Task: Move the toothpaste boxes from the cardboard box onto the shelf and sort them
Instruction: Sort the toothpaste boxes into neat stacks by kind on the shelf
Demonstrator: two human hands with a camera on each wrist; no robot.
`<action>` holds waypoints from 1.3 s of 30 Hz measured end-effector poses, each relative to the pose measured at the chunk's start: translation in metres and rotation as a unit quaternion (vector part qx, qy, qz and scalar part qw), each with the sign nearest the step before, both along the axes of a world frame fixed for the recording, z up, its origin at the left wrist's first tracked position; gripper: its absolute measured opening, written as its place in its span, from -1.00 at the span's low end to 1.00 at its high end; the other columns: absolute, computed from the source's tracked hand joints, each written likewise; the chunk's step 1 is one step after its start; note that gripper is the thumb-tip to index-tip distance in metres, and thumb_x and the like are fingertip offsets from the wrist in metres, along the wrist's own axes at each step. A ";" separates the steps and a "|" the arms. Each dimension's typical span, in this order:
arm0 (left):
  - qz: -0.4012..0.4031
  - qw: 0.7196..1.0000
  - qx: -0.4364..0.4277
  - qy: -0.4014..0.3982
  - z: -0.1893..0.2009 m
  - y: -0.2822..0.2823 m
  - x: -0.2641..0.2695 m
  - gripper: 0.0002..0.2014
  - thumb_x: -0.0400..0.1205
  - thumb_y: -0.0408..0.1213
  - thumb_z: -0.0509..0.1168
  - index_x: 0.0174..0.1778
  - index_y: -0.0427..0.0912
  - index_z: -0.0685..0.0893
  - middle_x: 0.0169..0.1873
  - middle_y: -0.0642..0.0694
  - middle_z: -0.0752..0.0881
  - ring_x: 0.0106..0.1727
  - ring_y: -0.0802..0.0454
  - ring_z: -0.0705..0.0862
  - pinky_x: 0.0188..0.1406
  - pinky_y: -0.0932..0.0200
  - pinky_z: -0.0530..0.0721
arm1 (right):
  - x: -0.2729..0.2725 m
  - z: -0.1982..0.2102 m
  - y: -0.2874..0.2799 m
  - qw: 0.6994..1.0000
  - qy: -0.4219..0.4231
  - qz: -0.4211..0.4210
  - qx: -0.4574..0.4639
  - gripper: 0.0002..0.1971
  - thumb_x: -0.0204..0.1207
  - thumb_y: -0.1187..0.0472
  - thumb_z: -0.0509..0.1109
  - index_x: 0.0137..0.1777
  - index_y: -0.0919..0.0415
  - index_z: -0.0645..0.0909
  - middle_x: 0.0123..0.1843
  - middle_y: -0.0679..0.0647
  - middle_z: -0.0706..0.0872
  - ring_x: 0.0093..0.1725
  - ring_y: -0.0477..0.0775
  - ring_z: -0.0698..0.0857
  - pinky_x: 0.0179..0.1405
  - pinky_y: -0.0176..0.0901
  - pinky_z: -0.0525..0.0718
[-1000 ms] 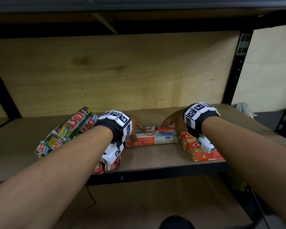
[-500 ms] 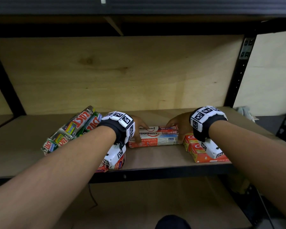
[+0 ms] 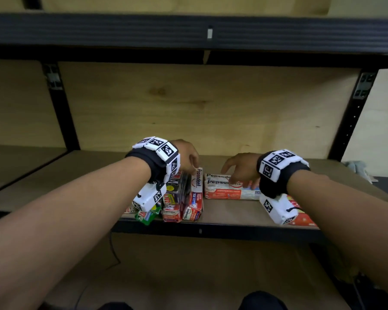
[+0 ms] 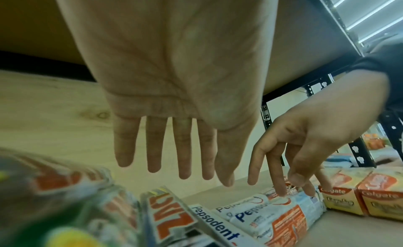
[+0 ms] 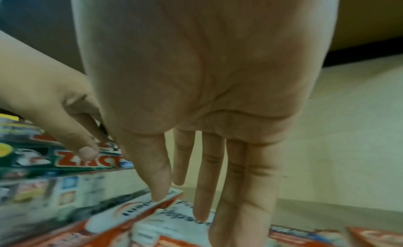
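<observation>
White-and-red cardboard Pepsodent toothpaste boxes (image 3: 231,186) lie flat on brown wooden shelf (image 3: 54,175); right hand (image 3: 242,168), fingers straight, touches them. Left hand (image 3: 187,156) hovers wide, empty, above upright boxes (image 3: 184,195). Best: push flat boxes square, brands together.

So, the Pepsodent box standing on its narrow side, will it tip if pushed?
Probably yes: the Pepsodent box stands on a thin edge. The Zact boxes beside it may prop it. It looks stiff and likely light.

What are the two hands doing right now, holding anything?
Left hand: open, fingers straight, holding nothing.
Right hand: open, straight fingertips touching the flat Pepsodent boxes.
</observation>
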State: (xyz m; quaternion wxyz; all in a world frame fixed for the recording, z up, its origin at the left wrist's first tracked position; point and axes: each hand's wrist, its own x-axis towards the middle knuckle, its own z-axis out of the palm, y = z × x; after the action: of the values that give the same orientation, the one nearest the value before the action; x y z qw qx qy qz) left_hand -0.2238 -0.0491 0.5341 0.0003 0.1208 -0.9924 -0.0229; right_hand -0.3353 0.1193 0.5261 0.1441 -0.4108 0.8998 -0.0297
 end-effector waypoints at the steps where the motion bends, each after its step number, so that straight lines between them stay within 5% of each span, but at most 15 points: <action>1: 0.006 1.000 -0.010 0.002 0.002 -0.003 0.006 -0.77 0.55 -0.07 0.44 0.09 0.00 0.80 0.02 0.10 0.78 0.02 0.07 0.70 -0.03 0.26 0.59 | 0.011 0.001 -0.005 1.000 -0.021 0.004 -0.013 -0.58 0.59 0.20 0.44 0.45 -0.03 0.56 -0.19 -0.07 0.64 -0.34 0.00 0.72 -0.32 -0.16 0.79; 3: 0.023 0.999 -0.036 -0.004 0.006 -0.010 0.019 -0.78 0.56 -0.07 0.41 0.08 0.02 0.80 0.08 0.07 0.78 0.08 0.01 0.71 -0.01 0.24 0.60 | 0.030 0.000 -0.015 0.998 -0.060 0.019 -0.023 -0.55 0.62 0.19 0.41 0.50 0.04 0.51 -0.07 0.00 0.70 -0.30 -0.02 0.74 -0.22 -0.10 0.80; 8: 0.052 0.995 -0.072 -0.056 0.008 -0.026 0.047 -0.68 0.58 -0.01 0.40 0.24 0.06 0.73 0.23 0.04 0.68 0.20 -0.03 0.65 0.05 0.20 0.59 | 0.071 -0.017 -0.036 0.996 -0.082 0.028 -0.035 -0.41 0.66 0.07 0.37 0.65 0.16 0.32 0.46 0.20 0.56 0.40 0.25 0.63 0.34 0.08 0.63; 14: 0.055 0.996 -0.040 -0.052 -0.003 -0.043 0.061 -0.56 0.57 0.15 0.37 0.35 0.10 0.66 0.39 0.02 0.59 0.33 -0.02 0.58 0.34 0.05 0.57 | 0.095 -0.037 -0.050 0.997 -0.063 0.019 -0.031 -0.54 0.70 0.11 0.30 0.51 0.34 0.45 0.44 0.30 0.60 0.38 0.32 0.62 0.39 0.15 0.61; 18: 0.050 0.997 -0.024 -0.052 -0.011 -0.043 0.063 -0.56 0.61 0.15 0.32 0.38 0.12 0.63 0.49 0.06 0.52 0.43 0.00 0.53 0.44 -0.02 0.52 | 0.095 -0.050 -0.055 0.995 -0.068 -0.014 -0.066 -0.56 0.68 0.11 0.31 0.47 0.31 0.42 0.35 0.26 0.63 0.27 0.26 0.68 0.23 0.06 0.70; 25: 0.037 0.997 -0.041 -0.047 -0.012 -0.040 0.062 -0.56 0.63 0.14 0.29 0.40 0.09 0.63 0.49 0.07 0.53 0.45 0.02 0.53 0.41 0.06 0.53 | 0.071 -0.047 -0.049 0.964 -0.180 -0.099 -0.166 -0.54 0.57 0.31 0.31 0.48 0.32 0.41 0.32 0.28 0.62 0.20 0.30 0.73 0.17 0.23 0.75; 28: 0.038 0.997 -0.054 -0.036 -0.011 -0.036 0.059 -0.53 0.59 0.16 0.34 0.38 0.08 0.64 0.39 0.03 0.62 0.32 0.00 0.61 0.27 0.08 0.62 | 0.054 -0.039 -0.038 0.942 -0.222 -0.117 -0.223 -0.66 0.49 0.29 0.30 0.24 0.38 0.62 0.11 0.37 0.75 0.07 0.35 0.79 -0.01 0.18 0.79; 32: 0.021 0.998 -0.062 -0.003 -0.005 -0.026 0.053 -0.45 0.54 0.02 0.46 0.46 0.08 0.55 0.33 -0.05 0.62 0.26 -0.07 0.62 0.21 0.03 0.66 | 0.032 -0.028 -0.017 0.888 -0.302 -0.171 -0.302 -0.65 0.52 0.29 0.30 0.28 0.33 0.64 -0.23 0.20 0.70 -0.42 0.09 0.64 -0.50 -0.19 0.61; 37: -0.039 0.998 -0.031 0.027 -0.007 -0.009 0.036 -0.26 0.42 -0.07 0.58 0.53 0.04 0.47 0.34 -0.03 0.59 0.36 -0.04 0.54 0.28 0.08 0.55 | 0.010 -0.008 0.027 0.796 -0.450 -0.181 -0.361 -0.53 0.50 0.31 0.15 0.41 0.26 0.59 -0.26 0.18 0.60 -0.52 0.02 0.49 -0.63 -0.27 0.54; 39: -0.058 0.997 -0.029 0.029 -0.009 0.001 0.027 -0.18 0.39 -0.08 0.60 0.56 0.04 0.42 0.36 -0.06 0.57 0.37 -0.06 0.52 0.33 0.06 0.53 | 0.003 -0.002 0.044 0.781 -0.487 -0.163 -0.355 -0.48 0.45 0.30 0.11 0.40 0.23 0.62 -0.20 0.19 0.62 -0.55 0.01 0.46 -0.64 -0.29 0.52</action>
State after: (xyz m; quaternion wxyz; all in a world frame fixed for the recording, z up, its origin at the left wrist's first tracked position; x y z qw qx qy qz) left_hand -0.1965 -0.0484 0.5248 0.0311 0.0627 -0.9975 0.0028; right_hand -0.3321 0.1629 0.5237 0.3999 -0.2110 0.6893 -0.5661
